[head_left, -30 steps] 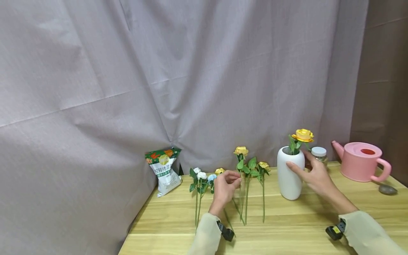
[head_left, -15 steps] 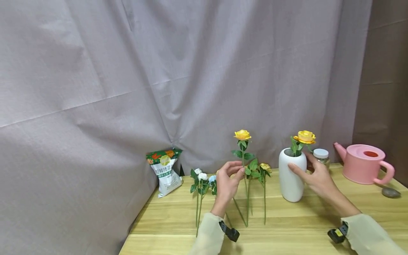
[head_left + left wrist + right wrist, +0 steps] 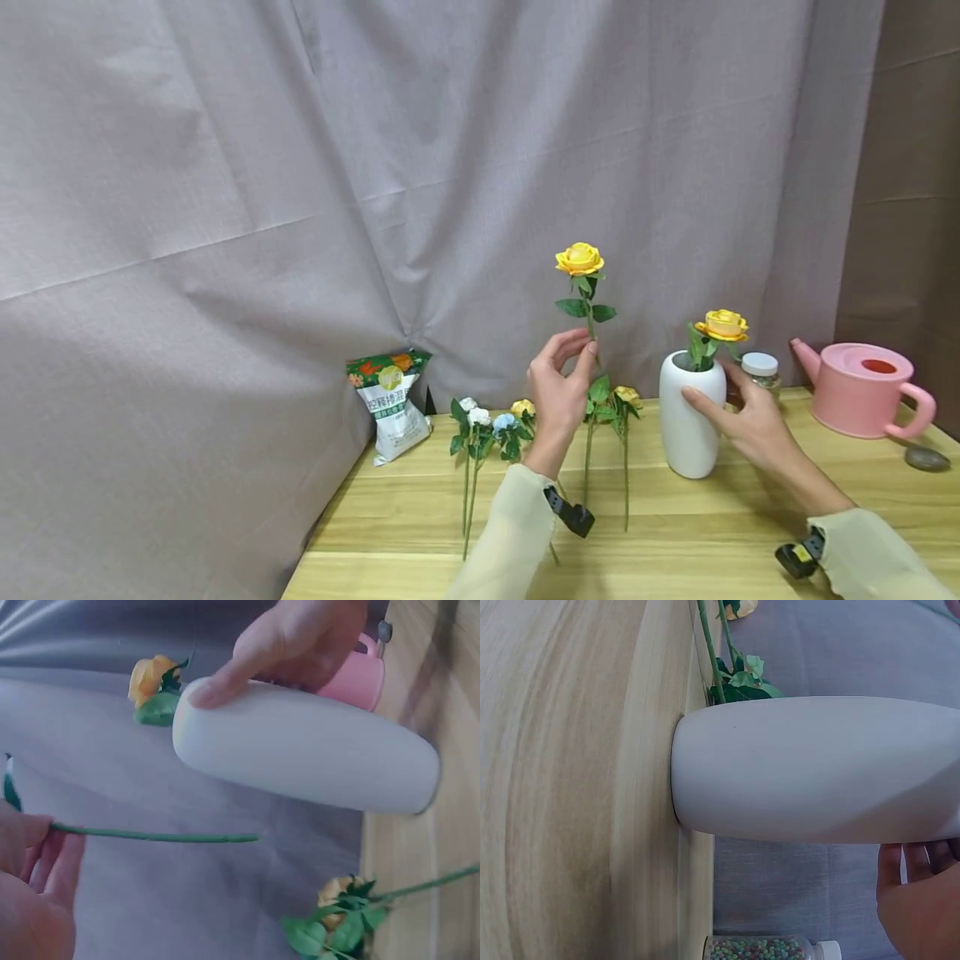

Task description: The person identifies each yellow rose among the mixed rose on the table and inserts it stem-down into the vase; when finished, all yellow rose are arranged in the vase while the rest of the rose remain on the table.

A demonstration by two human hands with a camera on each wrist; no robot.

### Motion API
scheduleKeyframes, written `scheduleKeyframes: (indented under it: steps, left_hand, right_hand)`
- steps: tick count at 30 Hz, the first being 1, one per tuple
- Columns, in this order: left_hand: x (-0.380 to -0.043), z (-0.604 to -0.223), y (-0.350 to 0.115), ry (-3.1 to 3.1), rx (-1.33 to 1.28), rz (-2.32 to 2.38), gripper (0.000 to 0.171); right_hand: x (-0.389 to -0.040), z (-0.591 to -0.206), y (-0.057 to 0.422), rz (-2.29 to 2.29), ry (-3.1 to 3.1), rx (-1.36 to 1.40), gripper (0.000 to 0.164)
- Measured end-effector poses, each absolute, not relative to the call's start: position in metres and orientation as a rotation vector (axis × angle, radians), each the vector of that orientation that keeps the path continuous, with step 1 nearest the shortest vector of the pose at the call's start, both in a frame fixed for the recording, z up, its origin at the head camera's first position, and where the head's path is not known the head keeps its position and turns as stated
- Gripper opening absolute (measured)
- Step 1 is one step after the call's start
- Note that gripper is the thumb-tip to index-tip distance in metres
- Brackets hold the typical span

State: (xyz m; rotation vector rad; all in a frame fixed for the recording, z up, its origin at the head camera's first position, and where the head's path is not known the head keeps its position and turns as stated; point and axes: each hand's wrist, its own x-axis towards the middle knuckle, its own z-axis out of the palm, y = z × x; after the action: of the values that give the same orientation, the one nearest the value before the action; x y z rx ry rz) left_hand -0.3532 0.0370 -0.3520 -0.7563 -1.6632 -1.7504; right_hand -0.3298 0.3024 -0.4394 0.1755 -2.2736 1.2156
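Between thumb and fingers, my left hand (image 3: 558,390) pinches the stem of a yellow rose (image 3: 580,260), which stands upright above the table. In the left wrist view the lower part of its green stem (image 3: 157,836) points toward the white vase (image 3: 300,746), apart from it. My right hand (image 3: 752,427) grips the vase near its rim, thumb in front and fingers partly hidden behind. The vase stands on the table with another yellow rose (image 3: 722,325) in its mouth.
White roses (image 3: 477,416), a blue rose (image 3: 505,422) and yellow roses (image 3: 627,395) lie on the wooden table (image 3: 675,533). A printed bag (image 3: 392,408) leans at the back left. Right of the vase are a bead-filled jar (image 3: 757,948), a pink watering can (image 3: 855,396) and a stone (image 3: 926,457).
My left hand has lifted the yellow rose up from among the flowers on the table and moved slightly right. My right hand stays on the vase.
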Motion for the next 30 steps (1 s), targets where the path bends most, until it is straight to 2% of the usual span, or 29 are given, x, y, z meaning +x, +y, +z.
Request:
scheduleKeyframes:
  steps: [6,11,21,30]
  left_hand:
    - [-0.354,-0.328,0.058,-1.502,-0.708,-1.809,0.018]
    - [-0.363,-0.324,0.075,-1.322,-0.671,-1.935,0.020]
    - [-0.361,-0.316,0.098,-1.197,-0.701,-1.953,0.022]
    - [-0.362,-0.333,0.108,-1.458,-0.709,-1.826,0.024]
  right_hand:
    - [-0.328,-0.440,0.302,1.217,-2.276,0.180,0.073]
    - [-0.328,-0.439,0.302,1.226,-2.276,0.187,0.074]
    - [-0.330,-0.438,0.302,1.238,-2.274,0.169,0.072]
    - [-0.329,-0.438,0.301,1.242,-2.274,0.166,0.072]
